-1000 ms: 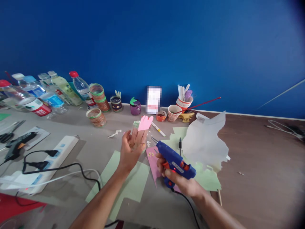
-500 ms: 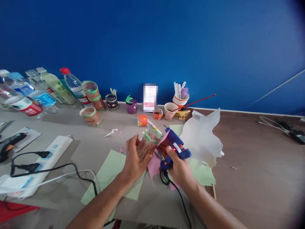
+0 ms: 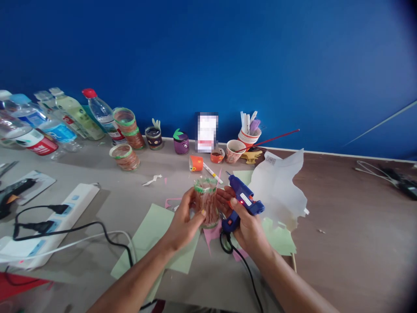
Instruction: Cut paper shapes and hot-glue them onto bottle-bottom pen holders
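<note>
The left hand (image 3: 183, 222) is curled round a small see-through cup (image 3: 206, 202) with a green rim and brownish wrapping, fingers closed on its near side and holding it upright just above the counter (image 3: 342, 226). The right hand (image 3: 248, 227) grips the handle of a blue glue gun (image 3: 243, 199), whose nozzle points up and away toward the wall; the fingertips of that hand reach forward and touch the right side of the cup. A small red light shows on the gun, and its black cord (image 3: 243, 266) runs back along the forearm. Under both hands lie sheets of pale green paper (image 3: 153, 230) and a pink piece (image 3: 211, 233). Just to the right a large white sheet (image 3: 278, 187) with a ragged edge rests on more green paper. Beyond the cup an orange cup (image 3: 195, 163) lies on its side beside a white marker (image 3: 213, 173). Along the blue wall stand wrapped jars (image 3: 125, 157), a purple pot (image 3: 180, 142), a paper cup of pens (image 3: 249, 135) and a row of plastic bottles (image 3: 65, 124). At the far left a white power strip (image 3: 55, 217) with black plugs lies near a black glue gun (image 3: 11, 196).
</note>
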The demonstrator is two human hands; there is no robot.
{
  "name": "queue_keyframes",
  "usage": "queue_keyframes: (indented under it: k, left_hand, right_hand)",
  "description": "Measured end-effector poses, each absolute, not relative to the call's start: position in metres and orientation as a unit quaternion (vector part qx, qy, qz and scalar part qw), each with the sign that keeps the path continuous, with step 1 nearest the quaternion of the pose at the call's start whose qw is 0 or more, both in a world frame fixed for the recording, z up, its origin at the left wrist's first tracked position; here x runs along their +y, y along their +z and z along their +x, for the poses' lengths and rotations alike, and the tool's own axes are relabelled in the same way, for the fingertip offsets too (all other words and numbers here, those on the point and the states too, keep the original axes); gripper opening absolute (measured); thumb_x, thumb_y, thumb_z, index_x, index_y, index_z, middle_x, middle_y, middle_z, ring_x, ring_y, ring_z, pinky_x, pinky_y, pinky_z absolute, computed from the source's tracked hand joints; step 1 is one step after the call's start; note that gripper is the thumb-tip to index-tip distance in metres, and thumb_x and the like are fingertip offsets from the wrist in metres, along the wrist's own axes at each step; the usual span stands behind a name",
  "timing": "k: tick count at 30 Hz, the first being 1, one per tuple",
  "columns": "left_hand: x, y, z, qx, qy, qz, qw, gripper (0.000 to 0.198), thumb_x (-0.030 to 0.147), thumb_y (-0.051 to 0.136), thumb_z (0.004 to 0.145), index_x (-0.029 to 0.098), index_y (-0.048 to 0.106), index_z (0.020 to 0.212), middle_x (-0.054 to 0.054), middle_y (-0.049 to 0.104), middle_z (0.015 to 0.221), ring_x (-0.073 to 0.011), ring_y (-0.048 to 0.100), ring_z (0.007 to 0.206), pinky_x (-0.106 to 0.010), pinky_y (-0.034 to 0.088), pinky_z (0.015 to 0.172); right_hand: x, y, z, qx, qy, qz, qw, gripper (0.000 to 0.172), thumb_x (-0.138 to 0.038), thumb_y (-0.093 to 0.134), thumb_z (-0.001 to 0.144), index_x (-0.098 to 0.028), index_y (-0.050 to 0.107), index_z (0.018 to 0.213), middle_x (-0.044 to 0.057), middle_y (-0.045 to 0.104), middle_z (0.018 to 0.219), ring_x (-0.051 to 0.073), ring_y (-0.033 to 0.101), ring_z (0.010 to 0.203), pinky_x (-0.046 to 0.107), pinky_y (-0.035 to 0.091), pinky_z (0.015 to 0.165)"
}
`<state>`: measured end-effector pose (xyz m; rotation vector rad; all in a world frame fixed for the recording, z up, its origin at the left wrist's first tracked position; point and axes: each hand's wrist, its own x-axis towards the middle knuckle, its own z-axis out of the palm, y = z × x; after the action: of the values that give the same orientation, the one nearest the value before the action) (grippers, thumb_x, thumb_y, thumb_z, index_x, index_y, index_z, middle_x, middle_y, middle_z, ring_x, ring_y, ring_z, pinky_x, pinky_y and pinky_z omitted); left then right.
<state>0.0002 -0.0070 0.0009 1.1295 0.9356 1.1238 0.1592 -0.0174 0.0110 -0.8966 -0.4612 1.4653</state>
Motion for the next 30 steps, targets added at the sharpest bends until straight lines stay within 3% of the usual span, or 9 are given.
queue_keyframes:
  k: [5, 10, 13, 17, 25, 30]
  left_hand:
    - [-0.001, -0.004, -0.001, 0.405, 0.501, 0.427, 0.634, 0.054, 0.023, 0.076, 0.070, 0.021, 0.055, 0.120, -0.007, 0.063, 0.104, -0.0243, 0.058, 0.103, -0.038, 0.042, 0.092]
    - [0.003, -0.004, -0.004, 0.434, 0.509, 0.421, 0.613, 0.061, 0.022, 0.076, 0.070, 0.024, 0.050, 0.125, -0.007, 0.062, 0.114, -0.0241, 0.055, 0.111, -0.036, 0.042, 0.094]
    - [0.007, -0.004, -0.008, 0.448, 0.536, 0.404, 0.591, 0.068, 0.023, 0.078, 0.068, 0.024, 0.047, 0.128, -0.008, 0.061, 0.118, -0.0245, 0.055, 0.114, -0.036, 0.042, 0.095]
    - [0.011, -0.003, -0.010, 0.463, 0.555, 0.379, 0.577, 0.067, 0.024, 0.080, 0.064, 0.024, 0.051, 0.124, -0.007, 0.062, 0.116, -0.0236, 0.056, 0.113, -0.035, 0.043, 0.096]
    - [0.012, 0.003, -0.005, 0.460, 0.560, 0.363, 0.585, 0.064, 0.023, 0.081, 0.061, 0.022, 0.054, 0.119, -0.007, 0.064, 0.113, -0.0240, 0.056, 0.113, -0.034, 0.042, 0.096]
    - [0.011, 0.003, -0.006, 0.475, 0.540, 0.384, 0.580, 0.066, 0.025, 0.080, 0.063, 0.022, 0.050, 0.122, -0.008, 0.062, 0.117, -0.0249, 0.054, 0.115, -0.036, 0.042, 0.096]
  right_hand:
    - [-0.017, 0.011, 0.160, -0.214, 0.649, -0.387, 0.619, 0.047, -0.035, 0.076, 0.071, -0.023, 0.062, 0.115, 0.008, 0.073, 0.102, 0.030, 0.066, 0.101, 0.047, 0.053, 0.088]
    - [-0.017, 0.011, 0.164, -0.231, 0.614, -0.411, 0.633, 0.038, -0.038, 0.073, 0.074, -0.023, 0.064, 0.108, 0.006, 0.071, 0.100, 0.024, 0.065, 0.095, 0.042, 0.049, 0.090]
    - [-0.020, 0.011, 0.169, -0.270, 0.589, -0.423, 0.634, 0.033, -0.036, 0.070, 0.077, -0.023, 0.064, 0.107, 0.002, 0.067, 0.090, 0.018, 0.061, 0.081, 0.034, 0.048, 0.082]
    - [-0.029, 0.012, 0.171, -0.381, 0.612, -0.385, 0.576, 0.035, -0.043, 0.066, 0.082, -0.020, 0.063, 0.108, 0.002, 0.061, 0.079, 0.016, 0.054, 0.071, 0.031, 0.047, 0.070]
    - [-0.039, 0.013, 0.171, -0.500, 0.595, -0.417, 0.472, 0.037, -0.055, 0.057, 0.086, -0.019, 0.063, 0.085, 0.006, 0.061, 0.088, 0.018, 0.052, 0.076, 0.033, 0.045, 0.073]
    - [-0.039, 0.017, 0.170, -0.518, 0.587, -0.426, 0.454, 0.037, -0.056, 0.056, 0.085, -0.019, 0.060, 0.084, 0.000, 0.052, 0.069, 0.013, 0.043, 0.058, 0.028, 0.043, 0.059]
